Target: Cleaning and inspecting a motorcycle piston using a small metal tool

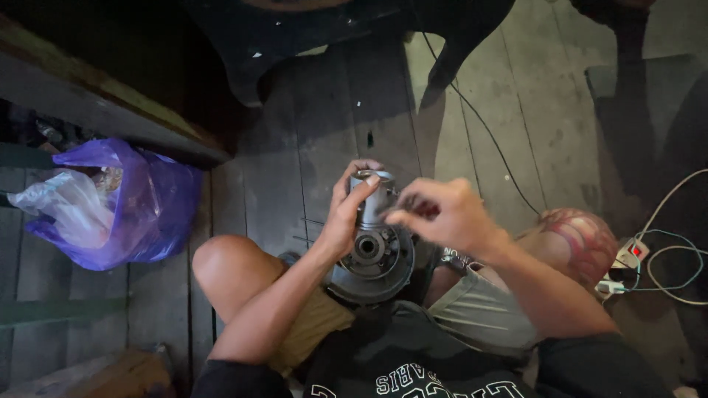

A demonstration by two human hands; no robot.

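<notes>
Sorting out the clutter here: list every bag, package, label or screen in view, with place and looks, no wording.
Purple plastic bag: on the floor boards at left, crumpled, open at the top.
Clear plastic bag: tucked inside the purple one, whitish, crinkled.
White power strip: on the floor at right, small red light.
No screens or signs.

I count two hands in my view, the left hand (345, 214) and the right hand (442, 214), and between them one round metal motor part (372, 258) with one silver cylinder (371, 195) standing on top of it. Off to the side I see one purple plastic bag (140, 203) with one clear plastic bag (63, 203) tucked in it. On the floor I make out one black cable (487, 133), one power strip (633, 252) and two bare knees (225, 258).
</notes>
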